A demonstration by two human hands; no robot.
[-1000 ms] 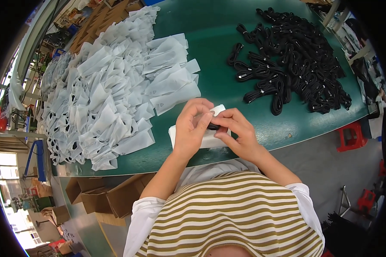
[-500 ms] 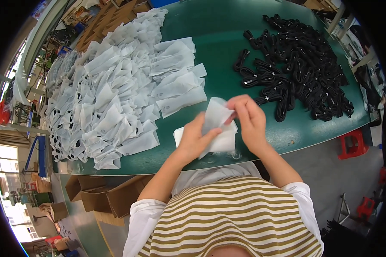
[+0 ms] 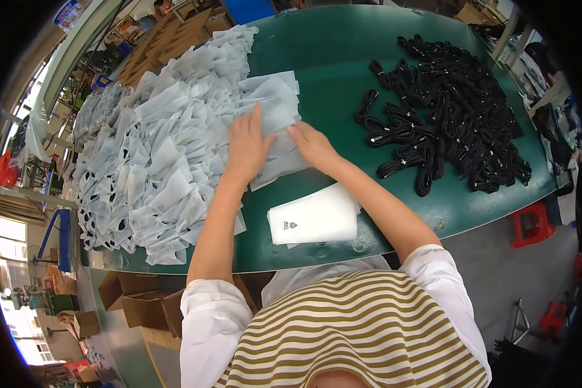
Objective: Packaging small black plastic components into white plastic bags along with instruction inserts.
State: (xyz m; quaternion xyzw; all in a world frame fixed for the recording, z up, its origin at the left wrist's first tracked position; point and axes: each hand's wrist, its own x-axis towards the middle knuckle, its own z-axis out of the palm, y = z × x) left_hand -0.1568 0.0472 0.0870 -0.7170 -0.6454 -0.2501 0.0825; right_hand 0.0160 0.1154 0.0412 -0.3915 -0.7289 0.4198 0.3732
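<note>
My left hand (image 3: pixel 247 149) lies with fingers stretched out over a row of translucent white plastic bags (image 3: pixel 273 94), left of centre on the table. Close by on its right, my right hand (image 3: pixel 314 146) has its fingers pressed together at the right edge of a bag in that row. Nearer to me, a neat stack of flat white bags (image 3: pixel 323 216) with a small dark printed mark rests on the tabletop, touched by neither hand. On the right spreads a heap of coiled black cables (image 3: pixel 449 116) with metal plugs.
A large pile of bags (image 3: pixel 168 136), some with black showing inside, covers the left of the green table (image 3: pixel 330 48). Open cardboard boxes (image 3: pixel 149 304) stand below the near edge. A red plastic stool (image 3: pixel 533 223) is on the floor at right.
Both hands have moved forward and left from above the flat stack to the row of bags. The bag they held is now at the row, and the stack is uncovered.
</note>
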